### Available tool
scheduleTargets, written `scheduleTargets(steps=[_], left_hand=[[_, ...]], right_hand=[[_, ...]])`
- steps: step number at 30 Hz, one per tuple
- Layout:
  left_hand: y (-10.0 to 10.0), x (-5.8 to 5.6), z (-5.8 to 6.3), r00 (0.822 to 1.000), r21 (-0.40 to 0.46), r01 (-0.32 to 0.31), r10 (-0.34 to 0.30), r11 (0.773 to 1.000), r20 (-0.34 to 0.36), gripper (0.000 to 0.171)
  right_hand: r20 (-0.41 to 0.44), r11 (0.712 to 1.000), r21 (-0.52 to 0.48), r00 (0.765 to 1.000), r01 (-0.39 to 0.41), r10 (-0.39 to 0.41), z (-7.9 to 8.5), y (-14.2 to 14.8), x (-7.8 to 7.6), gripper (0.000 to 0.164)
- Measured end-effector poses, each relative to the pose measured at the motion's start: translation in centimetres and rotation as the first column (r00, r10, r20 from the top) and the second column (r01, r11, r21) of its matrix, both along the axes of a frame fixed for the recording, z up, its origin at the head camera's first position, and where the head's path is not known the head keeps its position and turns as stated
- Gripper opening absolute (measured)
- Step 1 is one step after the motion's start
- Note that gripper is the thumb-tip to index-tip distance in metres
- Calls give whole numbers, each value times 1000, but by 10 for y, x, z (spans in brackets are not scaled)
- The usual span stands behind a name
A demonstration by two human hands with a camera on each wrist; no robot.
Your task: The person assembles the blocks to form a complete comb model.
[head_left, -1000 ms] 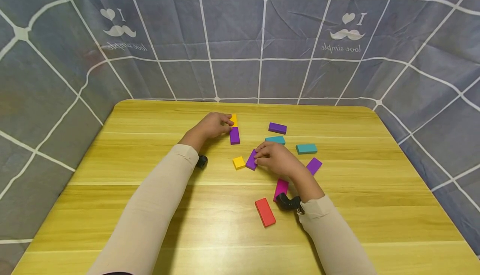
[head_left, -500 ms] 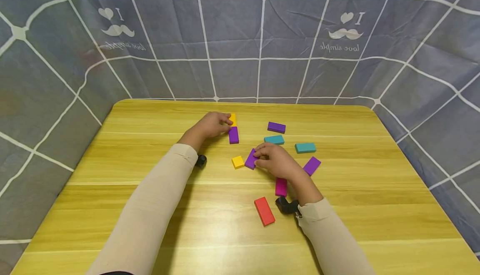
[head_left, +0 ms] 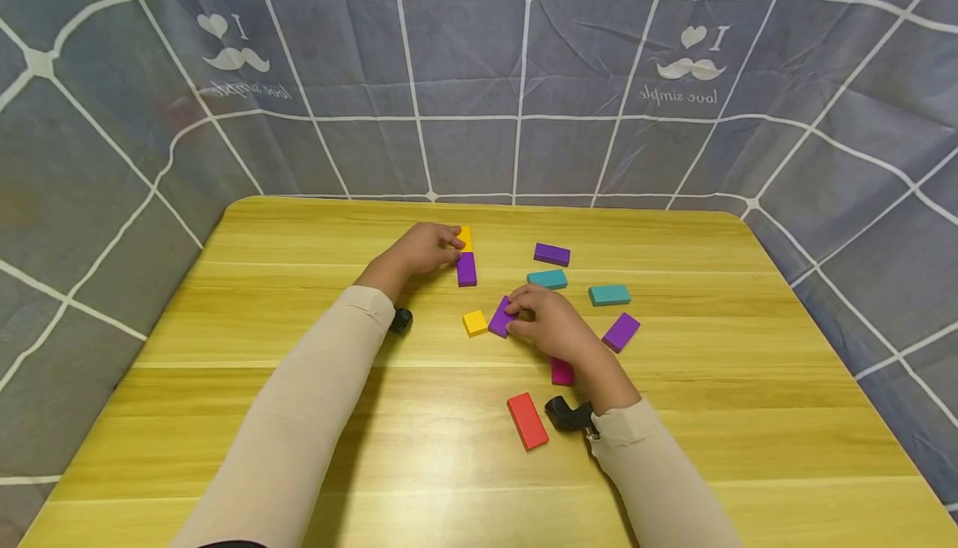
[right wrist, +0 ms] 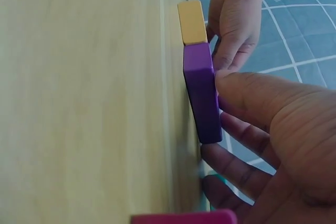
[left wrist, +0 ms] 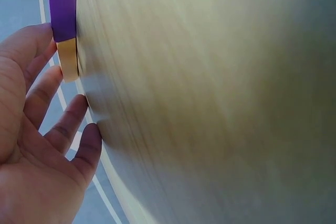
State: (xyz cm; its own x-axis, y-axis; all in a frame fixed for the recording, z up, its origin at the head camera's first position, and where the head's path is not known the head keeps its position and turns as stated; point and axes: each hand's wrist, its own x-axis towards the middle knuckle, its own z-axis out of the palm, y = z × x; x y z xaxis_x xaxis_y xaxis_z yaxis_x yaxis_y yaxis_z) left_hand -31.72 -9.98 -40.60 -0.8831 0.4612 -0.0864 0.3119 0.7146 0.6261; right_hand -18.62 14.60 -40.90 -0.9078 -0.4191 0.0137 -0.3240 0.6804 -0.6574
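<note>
Near the back of the table, my left hand [head_left: 422, 250] touches a yellow block [head_left: 466, 238] and a purple block [head_left: 467, 270], which lie end to end. In the left wrist view its thumb and index fingertips meet the purple [left wrist: 64, 6] and yellow [left wrist: 68, 61] blocks; the other fingers are loosely spread. Closer to me, my right hand [head_left: 555, 322] holds another purple block [head_left: 499, 320] by its right side, the block lying tilted. From the right wrist, its thumb is on that block [right wrist: 203, 100], with other fingertips at its far end. A small yellow block [head_left: 475, 323] lies just left of it.
Two teal blocks [head_left: 547, 279] and a dark purple block [head_left: 552, 254] lie behind the right hand. A purple block [head_left: 621, 332] is to its right. A magenta block [head_left: 562, 372] is partly hidden under the right wrist; a red block [head_left: 527, 421] lies nearer me.
My right wrist and forearm have shifted slightly, showing more of the purple block at right and covering more of the magenta one. The left hand stays in place.
</note>
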Motion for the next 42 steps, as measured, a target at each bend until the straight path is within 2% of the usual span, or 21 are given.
scheduleTargets(steps=[12, 30, 42], left_hand=[[0, 0, 0, 1000, 7, 1, -1, 1000, 4, 28], [1, 1, 0, 1000, -12, 4, -4, 1000, -8, 29], [1, 2, 0, 1000, -25, 5, -6, 1000, -17, 30]], right_hand=[[-43, 999, -7, 999, 31, -31, -6, -1, -1, 15], [-64, 998, 58, 997, 34, -31, -9, -10, -6, 29], [-6, 1000, -9, 1000, 13, -13, -13, -10, -13, 29]])
